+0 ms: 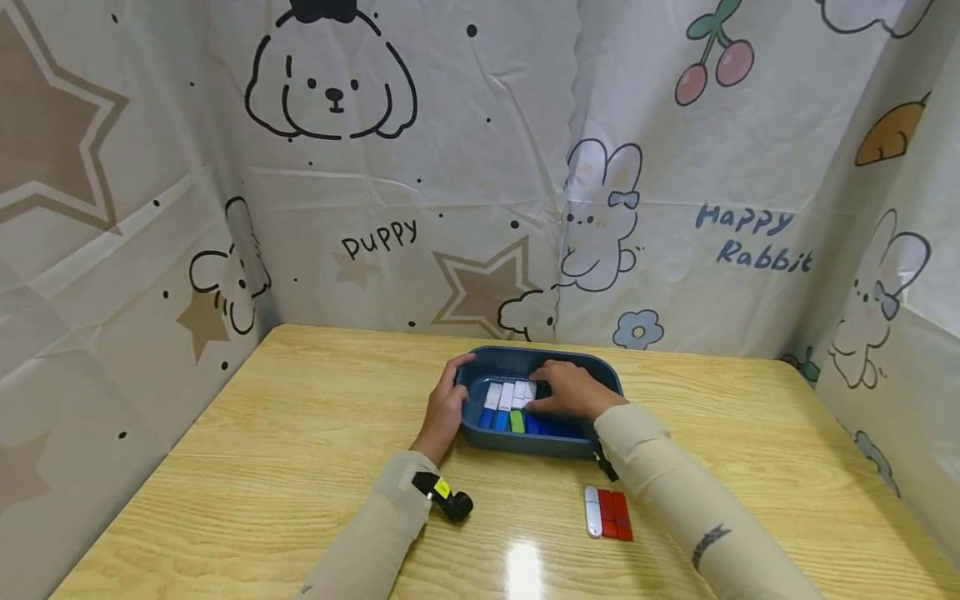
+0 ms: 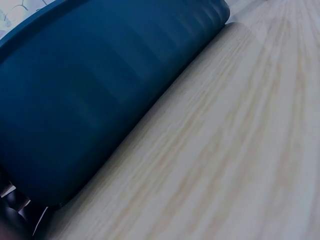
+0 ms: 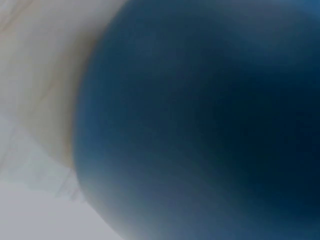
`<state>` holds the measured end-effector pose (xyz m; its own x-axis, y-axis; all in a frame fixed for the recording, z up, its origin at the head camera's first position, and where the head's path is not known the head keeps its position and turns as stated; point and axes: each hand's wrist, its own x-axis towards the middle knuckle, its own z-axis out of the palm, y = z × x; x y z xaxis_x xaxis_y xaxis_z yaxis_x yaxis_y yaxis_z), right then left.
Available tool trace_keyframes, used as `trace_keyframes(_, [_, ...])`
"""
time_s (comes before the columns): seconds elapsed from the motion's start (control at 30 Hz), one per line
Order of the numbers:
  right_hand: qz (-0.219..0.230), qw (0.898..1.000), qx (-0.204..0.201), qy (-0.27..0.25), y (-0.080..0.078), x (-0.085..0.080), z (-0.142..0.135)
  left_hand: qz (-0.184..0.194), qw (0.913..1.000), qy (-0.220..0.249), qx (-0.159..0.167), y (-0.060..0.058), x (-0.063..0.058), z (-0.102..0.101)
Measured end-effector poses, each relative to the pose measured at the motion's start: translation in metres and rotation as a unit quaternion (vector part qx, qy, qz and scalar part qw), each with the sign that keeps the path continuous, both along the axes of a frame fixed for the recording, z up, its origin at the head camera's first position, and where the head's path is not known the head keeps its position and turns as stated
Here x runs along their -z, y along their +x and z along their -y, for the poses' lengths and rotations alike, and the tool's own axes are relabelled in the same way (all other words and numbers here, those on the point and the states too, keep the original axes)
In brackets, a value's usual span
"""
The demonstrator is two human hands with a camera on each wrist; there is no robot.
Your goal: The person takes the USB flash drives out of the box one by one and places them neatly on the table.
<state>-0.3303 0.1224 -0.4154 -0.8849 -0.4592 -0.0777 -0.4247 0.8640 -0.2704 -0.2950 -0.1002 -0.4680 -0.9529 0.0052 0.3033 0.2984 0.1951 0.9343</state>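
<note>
A dark blue bin (image 1: 532, 447) sits on the table in the head view, with two rows of small flat sticks inside. White sticks (image 1: 506, 395) make up the far row; blue sticks (image 1: 501, 420) and a green stick (image 1: 517, 421) lie in the near row. My left hand (image 1: 444, 408) grips the bin's left end at the rim. Reaching into the bin, my right hand (image 1: 572, 392) pinches the rightmost white stick (image 1: 530, 394) between thumb and fingers. The left wrist view shows the bin's outer wall (image 2: 110, 85) close up; the right wrist view is blurred by its blue wall (image 3: 150, 115).
In front of the bin, a white stick (image 1: 593, 512) and red sticks (image 1: 615, 514) lie side by side near my right forearm. The wood-grain table (image 1: 322, 417) meets a printed cloth curtain (image 1: 337, 183) behind and at both sides.
</note>
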Motion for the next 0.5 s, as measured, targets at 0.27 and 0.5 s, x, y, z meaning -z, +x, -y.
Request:
trace_keyframes(0.27, [0.003,1.0,0.002,0.001,0.001,0.001,0.0,0.012,0.9999,-0.002,0.005,0.012,-0.015,-0.002])
trace_keyframes(0.5, [-0.007,1.0,-0.008,-0.001,0.001,0.001,0.0,0.009,0.9999,-0.006,0.002,0.0,0.0,-0.001])
